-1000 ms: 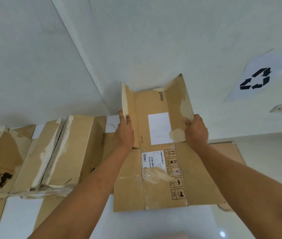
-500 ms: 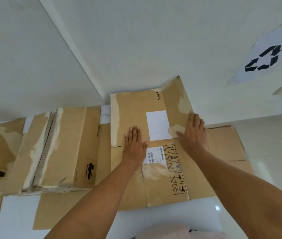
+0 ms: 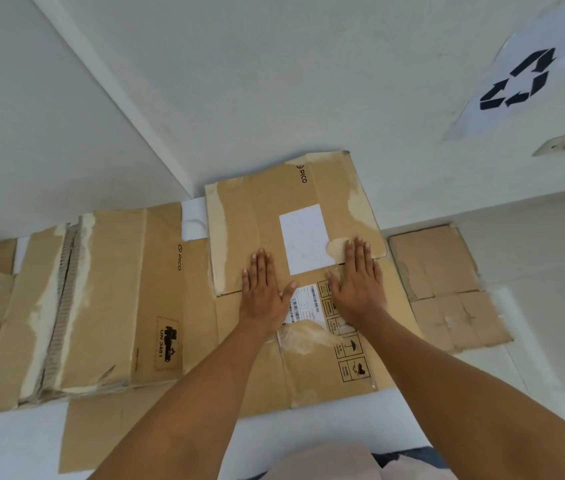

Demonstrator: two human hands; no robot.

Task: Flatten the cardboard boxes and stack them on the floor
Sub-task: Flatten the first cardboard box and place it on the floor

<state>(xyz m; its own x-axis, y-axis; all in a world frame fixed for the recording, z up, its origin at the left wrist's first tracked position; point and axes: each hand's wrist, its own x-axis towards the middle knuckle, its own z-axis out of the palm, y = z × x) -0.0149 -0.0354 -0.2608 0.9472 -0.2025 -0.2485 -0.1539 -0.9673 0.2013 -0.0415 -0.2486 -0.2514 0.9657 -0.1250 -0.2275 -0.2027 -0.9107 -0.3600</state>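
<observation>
- A flattened brown cardboard box [image 3: 295, 271], printed with "PICO" and bearing a blank white rectangular label [image 3: 305, 239], lies on the white floor [image 3: 336, 420] at the centre of the view, its far edge against the white wall [image 3: 274, 81].
- The left hand [image 3: 263, 292] rests palm down on the box, just at 9 o'clock of the white label, fingers stretched out flat and close together; its grip holds nothing.
- The right hand [image 3: 357, 282] lies palm down at 3 o'clock of the label, fingers spread flat over a torn patch of the box's flap; its grip is likewise splayed and clamps nothing.
- A barcode sticker [image 3: 303, 303] and black handling symbols [image 3: 347, 344] show between and below the two hands.
- At 9 o'clock, a taller brown cardboard box with torn, pale edges [image 3: 101, 299] sits touching the flattened one, marked "UN 3481".
- At 3 o'clock, another flat brown cardboard sheet [image 3: 447, 289] lies on the floor, partly under the central box.
- At 1 o'clock, a white paper sign with a black recycling symbol [image 3: 516, 81] is fixed to the wall.
</observation>
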